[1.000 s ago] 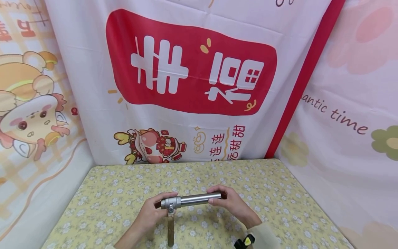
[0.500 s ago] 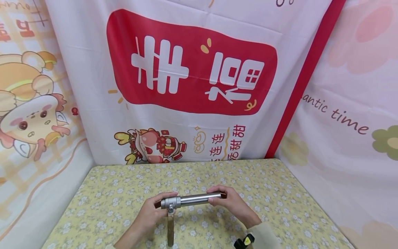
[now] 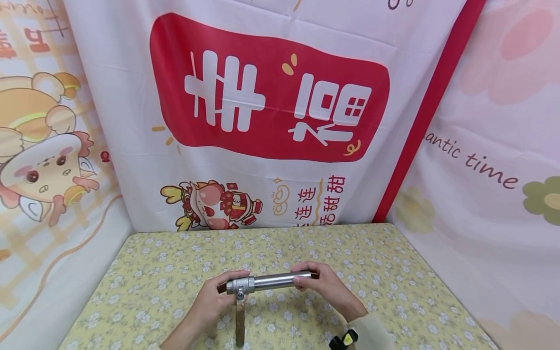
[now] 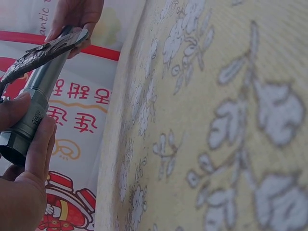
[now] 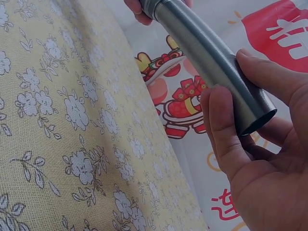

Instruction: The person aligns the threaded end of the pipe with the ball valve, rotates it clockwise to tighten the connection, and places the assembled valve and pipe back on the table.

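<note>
A silver ball valve (image 3: 239, 286) with a long brownish lever handle (image 3: 240, 323) is joined to a straight steel pipe (image 3: 276, 280). My left hand (image 3: 213, 297) grips the valve body at its open end, thumb and fingers on opposite sides. At the other end, my right hand (image 3: 323, 283) holds the pipe between thumb and fingers. The right wrist view shows the hollow pipe end (image 5: 257, 120) between the fingers. In the left wrist view, the lever (image 4: 45, 54) crosses over the pipe, and small markings show on the valve body (image 4: 32, 114).
Beneath the hands spreads a table with a yellow floral cloth (image 3: 183, 265). A white hanging cloth with a red panel (image 3: 280, 116) closes off the back, with printed cloths (image 3: 490, 121) at the sides. A black device with a yellow mark (image 3: 344, 339) sits at the right wrist.
The right hand's fingers shift slightly around the pipe end. The left hand, the valve and the lever keep the same position.
</note>
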A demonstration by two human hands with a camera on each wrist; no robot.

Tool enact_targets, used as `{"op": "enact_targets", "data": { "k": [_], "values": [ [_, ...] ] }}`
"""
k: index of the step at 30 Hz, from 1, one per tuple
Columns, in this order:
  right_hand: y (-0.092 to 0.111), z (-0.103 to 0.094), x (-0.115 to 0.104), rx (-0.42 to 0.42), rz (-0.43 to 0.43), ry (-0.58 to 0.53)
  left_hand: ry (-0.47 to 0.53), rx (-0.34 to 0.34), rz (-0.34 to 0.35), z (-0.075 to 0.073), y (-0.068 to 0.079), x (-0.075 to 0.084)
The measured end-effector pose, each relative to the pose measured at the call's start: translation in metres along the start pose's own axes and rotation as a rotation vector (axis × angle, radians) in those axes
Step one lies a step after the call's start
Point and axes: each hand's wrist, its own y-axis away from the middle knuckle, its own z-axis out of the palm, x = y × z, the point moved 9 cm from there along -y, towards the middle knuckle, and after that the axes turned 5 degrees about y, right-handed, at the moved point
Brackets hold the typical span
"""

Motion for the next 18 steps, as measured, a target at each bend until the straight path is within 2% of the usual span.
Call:
{"op": "enact_targets", "data": {
  "k": [18],
  "values": [
    [-0.0023,-0.0007,0.0021,0.028,-0.009,0.035,-0.031,0.002,0.027,-0.001,0.0004,0.0019]
  ]
}}
